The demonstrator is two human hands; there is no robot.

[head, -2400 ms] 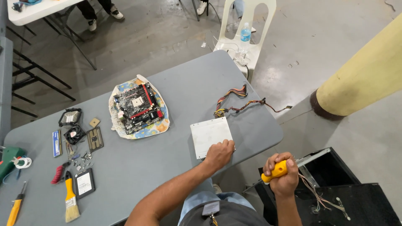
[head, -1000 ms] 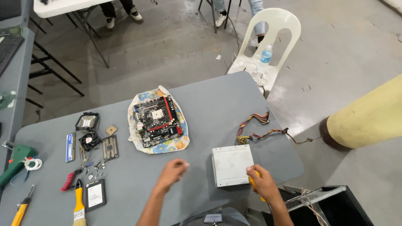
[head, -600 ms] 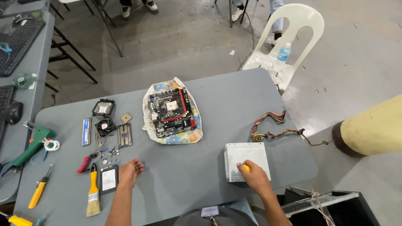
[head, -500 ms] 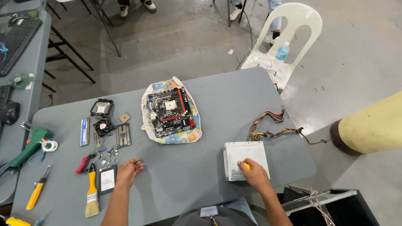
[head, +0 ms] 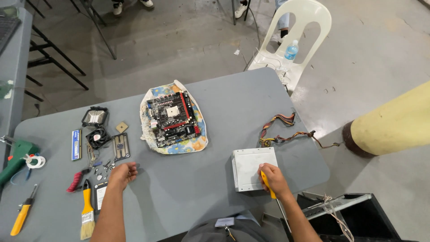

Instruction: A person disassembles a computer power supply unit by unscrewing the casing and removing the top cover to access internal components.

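A clear water bottle (head: 290, 49), seemingly blue-labelled, stands on the white chair (head: 309, 27).

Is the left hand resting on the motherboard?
No, the left hand is by the small loose parts, well apart from the motherboard on its cloth.

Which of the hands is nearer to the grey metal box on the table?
Right. The right hand rests on the grey metal box, holding a yellow-handled screwdriver; the left hand is far across the table.
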